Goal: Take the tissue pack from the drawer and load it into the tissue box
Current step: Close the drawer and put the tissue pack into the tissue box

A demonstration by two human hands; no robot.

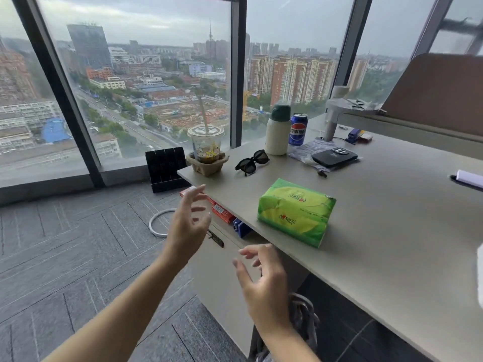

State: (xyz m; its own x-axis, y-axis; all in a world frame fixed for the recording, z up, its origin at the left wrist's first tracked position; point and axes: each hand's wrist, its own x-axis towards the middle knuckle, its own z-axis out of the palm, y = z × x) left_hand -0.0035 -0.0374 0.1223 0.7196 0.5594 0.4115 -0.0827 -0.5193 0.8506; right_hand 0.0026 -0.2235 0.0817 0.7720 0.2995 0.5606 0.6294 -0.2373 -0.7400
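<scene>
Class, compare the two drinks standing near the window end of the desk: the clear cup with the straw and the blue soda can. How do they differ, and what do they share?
The clear cup is see-through, showing dark drink low inside; the blue can is opaque, so its contents are hidden. The cup has a straw through its lid and sits in a cardboard holder; the can stands directly on the desk, beside a white bottle. Both stand upright, and neither hand touches them.

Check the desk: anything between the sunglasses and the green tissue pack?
Nothing. In the head view, the desk is bare between the sunglasses and the green tissue pack.
</scene>
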